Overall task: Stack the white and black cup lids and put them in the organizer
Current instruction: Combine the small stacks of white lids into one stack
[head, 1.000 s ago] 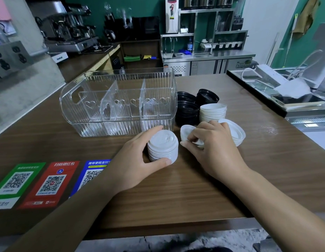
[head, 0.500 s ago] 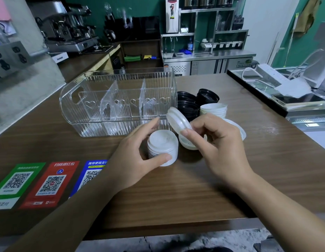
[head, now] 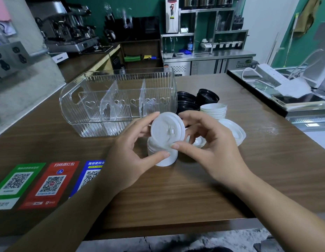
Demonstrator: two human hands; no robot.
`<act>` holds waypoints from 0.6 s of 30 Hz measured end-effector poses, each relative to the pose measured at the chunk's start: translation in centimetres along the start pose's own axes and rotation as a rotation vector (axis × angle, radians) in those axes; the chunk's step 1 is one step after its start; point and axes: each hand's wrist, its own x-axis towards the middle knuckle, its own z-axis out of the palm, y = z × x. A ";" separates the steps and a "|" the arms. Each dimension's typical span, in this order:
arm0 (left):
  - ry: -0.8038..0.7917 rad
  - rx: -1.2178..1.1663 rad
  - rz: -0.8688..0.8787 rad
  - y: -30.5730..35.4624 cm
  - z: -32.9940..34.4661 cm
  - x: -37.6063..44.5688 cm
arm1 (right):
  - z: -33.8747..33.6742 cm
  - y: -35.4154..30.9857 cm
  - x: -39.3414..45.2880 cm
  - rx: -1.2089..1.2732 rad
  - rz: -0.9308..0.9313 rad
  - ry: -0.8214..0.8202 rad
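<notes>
Café bench carried everything. Both hands pinched a tilted white lid: right hand at its near rim, left hand also steadying the stack directly beneath. Organizer stood just behind.

hands gripping white lid – tilted, above stack

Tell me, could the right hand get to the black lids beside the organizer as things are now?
Probably not right away. The right hand is pinching a white lid with the left hand. Once it lets go, the black lids sit just beyond it; only a white stack stands between.
</notes>
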 end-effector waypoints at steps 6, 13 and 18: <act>-0.014 0.091 0.049 0.5 -0.3 0.0 | -0.5 0.3 0.1 -0.253 -0.170 -0.021; -0.032 0.120 0.028 0.9 -0.5 -0.1 | -0.4 1.0 0.0 -0.277 -0.191 -0.084; -0.058 0.154 -0.034 0.6 -0.4 0.2 | -0.4 1.1 0.0 -0.271 -0.163 -0.022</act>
